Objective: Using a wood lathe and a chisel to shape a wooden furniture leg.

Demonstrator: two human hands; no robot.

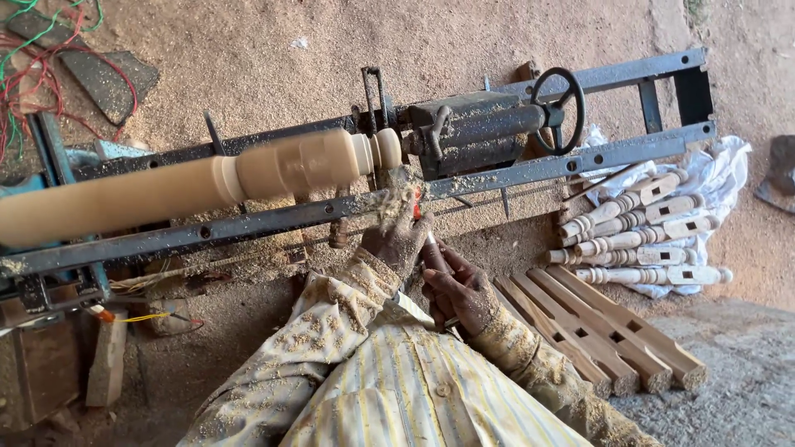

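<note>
- From the head camera, a wood lathe with a dark metal frame runs across the sawdust-covered floor; everything else is placed from it.
- Mounted along the lathe is a pale turned wooden spindle, blurred as if spinning, with its beaded end next to the tailstock.
- The left hand is at the lathe's near rail, just below the beaded end of the spindle, with its grip closed over the front of a chisel; shavings pile up on its fingers.
- The right hand is just behind it, nearer the person, with its grip wrapped round the chisel's handle.
- Both sleeves are striped, pale yellow and dusted with sawdust.
- A black handwheel sits at the lathe's right end.
- Beyond that end, finished turned legs lie on a white sheet.
- Just in front of them, squared wooden legs with mortise slots lie side by side.
- Past the lathe's left end, red and green wires are tangled on the floor.
</note>
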